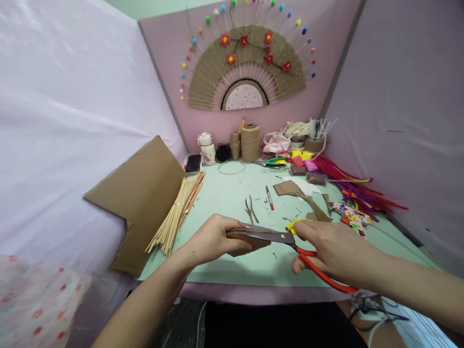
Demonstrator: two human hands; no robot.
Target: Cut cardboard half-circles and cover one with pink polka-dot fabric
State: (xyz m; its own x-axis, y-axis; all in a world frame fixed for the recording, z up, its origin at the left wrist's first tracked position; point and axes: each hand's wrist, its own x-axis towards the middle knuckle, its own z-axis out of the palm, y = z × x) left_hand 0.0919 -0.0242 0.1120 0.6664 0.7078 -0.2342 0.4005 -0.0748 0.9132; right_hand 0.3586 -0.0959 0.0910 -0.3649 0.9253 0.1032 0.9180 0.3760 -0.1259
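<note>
Near the front middle of the table, my left hand (pixel 213 239) is closed on a small piece of brown cardboard (pixel 255 243), its edge facing up. My right hand (pixel 335 246) grips the red-orange handles of a pair of scissors (pixel 277 236), whose blades point left and lie along the cardboard's edge, reaching my left fingers. A yellow strip (pixel 292 226) shows beside my right fingers. Small twigs (pixel 251 210) lie behind the blades, and a red marker (pixel 269 198) rests further back.
A large cardboard sheet (pixel 145 193) and a bundle of sticks (pixel 176 212) lie left. Cardboard scraps (pixel 288 187), pipe cleaners (pixel 344 179) and a hot glue gun (pixel 351 215) lie right. Twine spools (pixel 250 142) and a bottle (pixel 207 149) stand behind, below a wall fan (pixel 246 53).
</note>
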